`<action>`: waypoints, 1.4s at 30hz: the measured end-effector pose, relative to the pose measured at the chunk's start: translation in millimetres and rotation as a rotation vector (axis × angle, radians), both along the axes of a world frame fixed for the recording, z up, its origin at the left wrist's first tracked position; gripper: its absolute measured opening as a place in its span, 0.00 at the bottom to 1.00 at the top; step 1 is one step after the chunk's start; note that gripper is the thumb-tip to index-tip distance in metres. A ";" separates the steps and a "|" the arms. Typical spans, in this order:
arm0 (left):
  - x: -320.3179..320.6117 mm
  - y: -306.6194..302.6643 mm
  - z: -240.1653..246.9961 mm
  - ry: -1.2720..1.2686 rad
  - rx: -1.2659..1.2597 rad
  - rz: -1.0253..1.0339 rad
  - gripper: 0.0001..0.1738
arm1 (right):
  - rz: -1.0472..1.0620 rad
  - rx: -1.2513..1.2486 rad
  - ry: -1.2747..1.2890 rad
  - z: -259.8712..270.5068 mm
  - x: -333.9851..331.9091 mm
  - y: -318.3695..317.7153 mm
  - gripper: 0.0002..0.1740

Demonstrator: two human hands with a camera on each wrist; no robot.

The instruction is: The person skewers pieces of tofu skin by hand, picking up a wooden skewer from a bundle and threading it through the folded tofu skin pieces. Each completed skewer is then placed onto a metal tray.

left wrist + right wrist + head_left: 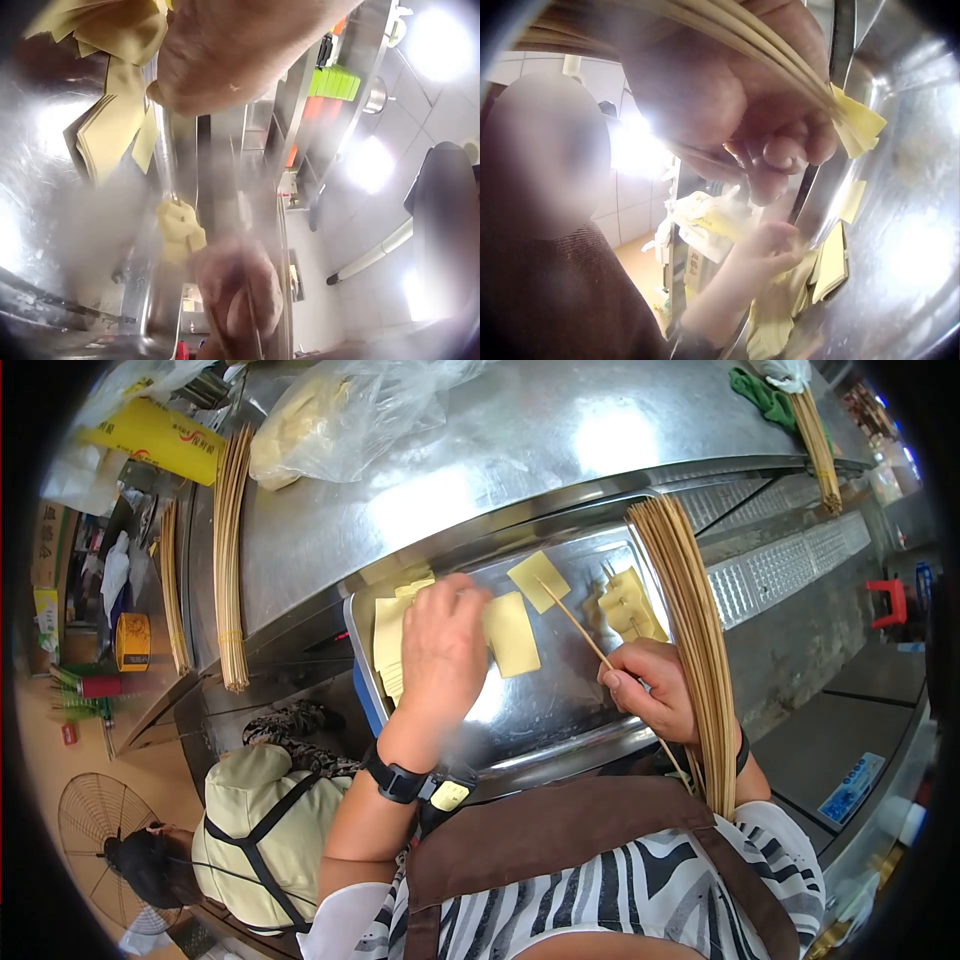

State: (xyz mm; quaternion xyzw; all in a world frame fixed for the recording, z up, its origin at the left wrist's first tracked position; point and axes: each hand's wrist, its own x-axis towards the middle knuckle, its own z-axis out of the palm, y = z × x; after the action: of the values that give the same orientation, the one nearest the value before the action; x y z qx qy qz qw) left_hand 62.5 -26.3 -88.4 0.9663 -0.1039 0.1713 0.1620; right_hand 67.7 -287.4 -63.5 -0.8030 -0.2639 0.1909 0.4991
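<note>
My right hand (pixel 655 685) grips a thin bamboo skewer (pixel 580 628), with a square yellow sheet (pixel 530 582) on its far tip. A thick bundle of skewers (pixel 690 630) overlaps the outer side of that hand and its wrist. My left hand (pixel 443 645) is over the metal tray (pixel 520 735), between a stack of yellow sheets (pixel 388 645) and a smaller pile (pixel 514 635). In the right wrist view, the left hand's fingers (pixel 784 234) and thumb stand apart near the sheets. Folded yellow pieces on skewers (pixel 630 605) lie at the tray's right end.
A steel counter (pixel 520 440) runs behind the tray, with a clear plastic bag (pixel 340 420) on it. More skewer bundles stand at the left (pixel 230 560) and far right (pixel 817 450). Another person (pixel 260 830) sits at lower left, near a fan (pixel 100 830).
</note>
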 end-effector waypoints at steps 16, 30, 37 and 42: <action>10.6 -5.5 -15.6 0.149 -0.006 -0.060 0.12 | 0.032 -0.021 -0.043 -1.7 1.5 -0.7 0.10; 5.7 -6.0 -11.7 0.092 -0.084 -0.057 0.09 | 0.038 -0.018 -0.046 -0.7 1.6 0.1 0.09; 3.4 -2.3 -14.6 0.022 -0.092 -0.150 0.11 | 0.043 -0.041 -0.032 3.4 2.6 -1.0 0.09; 3.4 -2.7 -24.2 0.044 -0.085 -0.136 0.13 | 0.040 -0.032 -0.057 0.0 1.9 -1.2 0.09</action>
State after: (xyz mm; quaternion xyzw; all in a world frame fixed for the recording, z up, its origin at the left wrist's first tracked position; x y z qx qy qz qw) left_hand 65.8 -29.0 -112.6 0.9528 -0.1581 0.1428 0.2163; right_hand 69.6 -288.6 -63.5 -0.8106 -0.2906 0.1822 0.4746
